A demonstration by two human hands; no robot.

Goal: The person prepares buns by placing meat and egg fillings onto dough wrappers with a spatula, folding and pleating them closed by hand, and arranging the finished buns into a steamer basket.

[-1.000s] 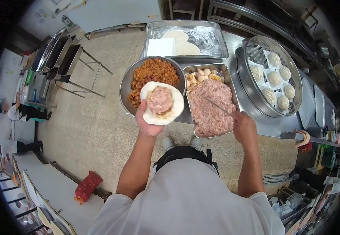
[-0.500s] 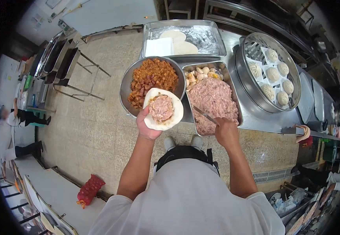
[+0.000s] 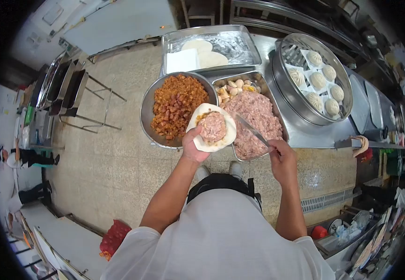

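Note:
A round dough wrapper (image 3: 228, 132) lies on my left hand (image 3: 194, 147), which is closed on its left edge. On the wrapper sits a mound of pink minced meat (image 3: 213, 127), with a little orange-brown filling showing at its rim. My right hand (image 3: 283, 158) grips the handle end of a narrow metal spatula (image 3: 255, 130). Its blade points up and left over the tray of minced meat (image 3: 254, 112), its tip near the wrapper's right side. Left of the wrapper stands a steel bowl (image 3: 145, 114) of orange-brown chopped filling (image 3: 177, 100).
Peeled eggs or egg pieces (image 3: 234, 87) fill the meat tray's far end. Behind, a floured tray (image 3: 230, 44) holds flat wrappers and white paper. At right, a round steamer (image 3: 282, 77) contains several pleated buns (image 3: 318, 80). A red net sack (image 3: 114, 238) lies lower left; people stand at far left.
My left hand has moved right with the filled wrapper, closer to the meat tray. My right hand has shifted slightly right and down, and the spatula blade now lies nearer the wrapper. The view shifted slightly.

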